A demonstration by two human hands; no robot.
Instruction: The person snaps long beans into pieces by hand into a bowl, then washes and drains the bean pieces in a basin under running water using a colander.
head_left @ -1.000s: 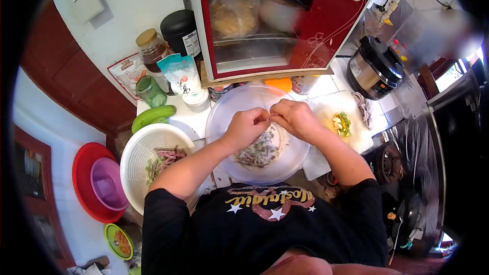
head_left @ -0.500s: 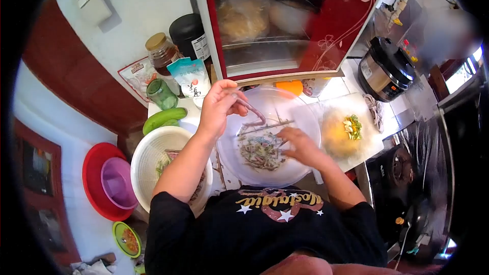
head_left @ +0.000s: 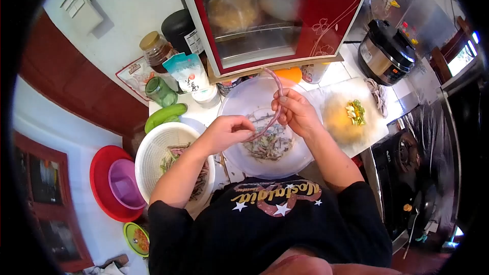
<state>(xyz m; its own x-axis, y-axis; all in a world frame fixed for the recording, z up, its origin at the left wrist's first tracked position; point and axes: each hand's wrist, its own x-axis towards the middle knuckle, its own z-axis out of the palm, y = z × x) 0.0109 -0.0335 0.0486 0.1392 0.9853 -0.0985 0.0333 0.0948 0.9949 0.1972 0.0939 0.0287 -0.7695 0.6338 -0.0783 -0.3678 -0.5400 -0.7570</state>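
Observation:
A long, thin purplish bean [head_left: 279, 90] stretches in a curve between my two hands over a large translucent bowl [head_left: 232, 103]. My left hand [head_left: 230, 132] pinches its lower end, at the bowl's left side. Farther up its length, my right hand [head_left: 298, 112] grips it between thumb and fingers, and the other end sticks up toward the cabinet. Short greenish and purplish bean pieces [head_left: 270, 147] lie in the bottom of the bowl. To the left, partly behind my left forearm, a white colander [head_left: 147, 165] holds more purplish and green beans.
Behind the colander lie a green gourd-like vegetable [head_left: 165, 114], a green glass jar [head_left: 162, 91] and a teal-white bag [head_left: 187, 74]. A red-framed cabinet [head_left: 326, 20] stands behind the bowl. On the right are a cutting board [head_left: 331, 137] with chopped bits and an electric cooker [head_left: 385, 53].
My right hand has risen from the bowl and now grips the bean. My left hand has come down toward the bowl, holding the bean's lower end. The view has shifted slightly.

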